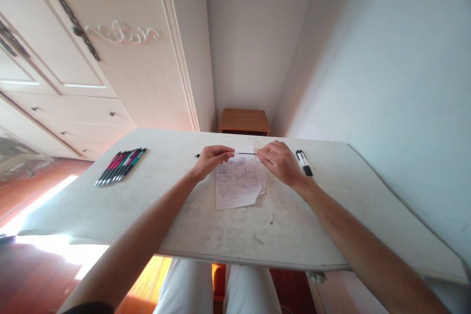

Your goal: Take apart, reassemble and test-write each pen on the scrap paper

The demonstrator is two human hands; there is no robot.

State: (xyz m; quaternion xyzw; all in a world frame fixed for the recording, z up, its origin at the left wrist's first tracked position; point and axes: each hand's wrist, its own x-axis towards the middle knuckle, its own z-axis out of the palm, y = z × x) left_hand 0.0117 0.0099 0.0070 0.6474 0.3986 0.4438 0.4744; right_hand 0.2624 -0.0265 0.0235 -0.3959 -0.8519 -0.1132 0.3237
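Both hands are over a scribbled sheet of paper [238, 184] on the white table [176, 225]. My left hand [212, 158] is closed on a pen barrel whose dark end [197, 155] sticks out to the left. My right hand [281, 161] is closed, pinching the other end of a thin dark refill [246, 153] that spans the gap between the two hands. The pinched ends are hidden by my fingers.
A row of several pink, green and black pens [120, 166] lies at the table's left. Two white-and-black pens [304, 162] lie just right of my right hand. A wooden nightstand [245, 121] stands behind the table, a white wardrobe [110, 59] at left, a wall at right.
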